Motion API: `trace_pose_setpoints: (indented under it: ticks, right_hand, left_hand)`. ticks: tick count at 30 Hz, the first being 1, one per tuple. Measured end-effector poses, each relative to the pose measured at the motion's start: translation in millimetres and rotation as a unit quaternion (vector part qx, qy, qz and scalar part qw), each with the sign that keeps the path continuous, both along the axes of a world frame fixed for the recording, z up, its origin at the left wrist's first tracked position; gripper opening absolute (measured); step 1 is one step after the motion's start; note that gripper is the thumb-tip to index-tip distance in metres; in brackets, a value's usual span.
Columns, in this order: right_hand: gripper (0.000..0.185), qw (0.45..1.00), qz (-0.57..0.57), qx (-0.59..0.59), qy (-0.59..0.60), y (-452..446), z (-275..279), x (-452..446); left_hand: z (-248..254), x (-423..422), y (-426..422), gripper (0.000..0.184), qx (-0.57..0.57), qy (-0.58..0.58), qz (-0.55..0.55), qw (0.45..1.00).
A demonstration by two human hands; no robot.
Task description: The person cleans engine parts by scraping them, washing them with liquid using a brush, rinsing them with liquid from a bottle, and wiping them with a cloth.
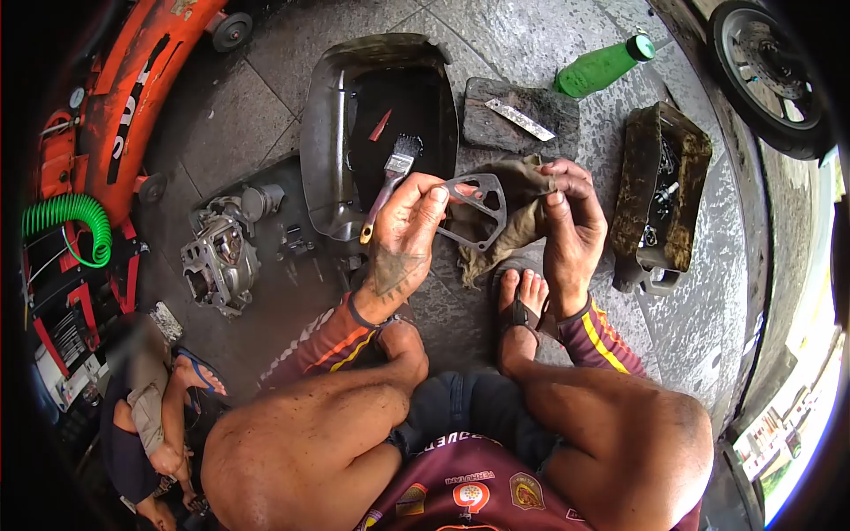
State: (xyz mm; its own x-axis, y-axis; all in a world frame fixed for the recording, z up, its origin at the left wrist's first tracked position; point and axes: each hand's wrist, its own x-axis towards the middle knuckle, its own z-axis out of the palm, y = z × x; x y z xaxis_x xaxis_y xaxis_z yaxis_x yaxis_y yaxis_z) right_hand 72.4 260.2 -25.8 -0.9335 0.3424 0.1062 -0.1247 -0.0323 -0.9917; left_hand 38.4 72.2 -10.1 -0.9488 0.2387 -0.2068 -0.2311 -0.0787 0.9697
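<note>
Over a tiled floor: flat plate and cloth between two bare hands

The left hand (pixel 405 232) pinches one edge of a flat grey plate (pixel 484 244) between thumb and fingers. The plate, a thin frame pierced by several cut-outs, is held up near the middle of the view, between the two hands. The right hand (pixel 575 228) grips a brown cloth (pixel 522 221) between its thumb and fingertips; the cloth hangs behind the plate and extends to its right. Whether plate and cloth touch cannot be told.

Beyond the left hand lies a dark basin (pixel 320 115), with a small red pointed piece (pixel 381 126) inside. A brush (pixel 397 168) has its bristles over the basin, while part of its handle passes just beside the left hand; whether the fingers touch it is unclear. To the right of the basin, a light metal strip (pixel 521 119) rests on a dark block (pixel 482 133), near a capped green bottle (pixel 602 71). Farther right stands a cut-away container (pixel 633 168) bearing small metal parts (pixel 651 235).

Left of the hands, a metal engine part (pixel 221 257) sits near the basin. At the far left appear an orange-red jack (pixel 128 115) and a green coiled hose (pixel 66 221); a wheel (pixel 768 80) occupies the upper right corner. At lower left, another person (pixel 150 416) is partly visible, one foot in a blue-strapped sandal (pixel 199 370).
</note>
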Motion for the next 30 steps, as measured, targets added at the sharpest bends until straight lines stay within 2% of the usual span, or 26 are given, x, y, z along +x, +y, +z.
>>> trace_pose_setpoints:
  ticks: [2,4,6,7,8,10,11,12,14,15,16,20,22,23,24,26,28,30]
  right_hand:
    - [0.013,0.998,0.043,-0.011,0.038,-6.0,8.6,2.1]
    - [0.015,0.993,0.091,0.075,0.004,-8.9,17.8,-0.7]
    - [0.014,0.991,0.082,0.107,0.009,-14.2,2.9,1.1]
    - [0.026,0.988,0.084,0.127,0.036,-14.3,-4.1,4.4]
    - [0.026,0.988,0.085,0.127,0.036,-18.2,-11.9,7.7]
    - [0.044,0.995,0.036,-0.095,0.006,-31.2,-17.0,9.4]
    - [0.059,0.995,0.023,-0.093,-0.03,-30.8,-17.5,10.3]
    - [0.059,0.995,0.023,-0.093,-0.03,-27.5,-14.2,10.3]
    - [0.052,0.967,0.14,-0.071,-0.2,-14.8,-10.3,9.8]
    - [0.043,0.964,0.174,-0.027,-0.199,-13.3,-13.4,8.0]
    - [0.032,0.957,0.19,-0.072,-0.208,-13.9,-14.3,9.8]
    - [0.022,0.925,0.217,-0.066,-0.304,-8.4,-6.4,17.7]
    - [0.022,0.925,0.201,-0.093,-0.308,-8.3,4.3,18.6]
    - [0.024,0.932,0.208,-0.032,-0.294,-4.4,-4.4,21.5]
    - [0.024,0.932,0.211,-0.032,-0.293,-4.5,-1.0,19.7]
    - [0.028,0.939,0.22,0.033,-0.263,-3.1,8.6,18.1]
    - [0.031,0.941,0.214,0.039,-0.258,-2.8,12.0,16.3]
    - [0.032,0.931,0.229,0.14,-0.247,-1.6,13.5,15.8]
  left_hand:
    - [8.8,4.8,6.1,0.017,-0.088,0.033,-0.002,0.996]
    - [7.3,1.8,5.6,0.012,-0.189,0.208,-0.026,0.959]
    - [10.2,3.0,6.5,0.01,-0.201,0.233,-0.041,0.951]
    - [11.4,3.5,6.6,0.008,-0.213,0.257,-0.055,0.941]
    - [11.0,5.4,6.5,0.008,-0.213,0.258,-0.054,0.941]
    - [8.1,10.3,5.9,0.007,-0.241,0.262,-0.047,0.933]
    - [6.7,11.1,5.5,0.007,-0.241,0.262,-0.047,0.933]
    - [5.6,11.3,4.1,0.007,-0.247,0.255,-0.049,0.934]
    - [5.2,10.2,3.3,0.007,-0.255,0.249,-0.049,0.933]
    - [5.6,10.0,3.6,0.007,-0.256,0.25,-0.057,0.932]
    - [5.7,9.9,3.5,0.007,-0.258,0.25,-0.065,0.931]
    - [1.4,12.7,4.3,0.011,-0.262,0.269,-0.086,0.923]
    - [2.0,13.0,2.3,0.011,-0.286,0.288,-0.085,0.91]
    - [1.9,14.0,0.7,0.012,-0.271,0.281,-0.078,0.917]
    - [4.9,14.4,0.6,0.012,-0.257,0.273,-0.072,0.924]
    - [15.7,16.1,-2.4,0.01,-0.203,0.188,-0.045,0.96]
    - [11.8,12.8,-6.2,0.009,-0.181,0.173,-0.051,0.967]
    - [10.5,15.3,-8.2,0.012,-0.192,0.176,-0.04,0.965]
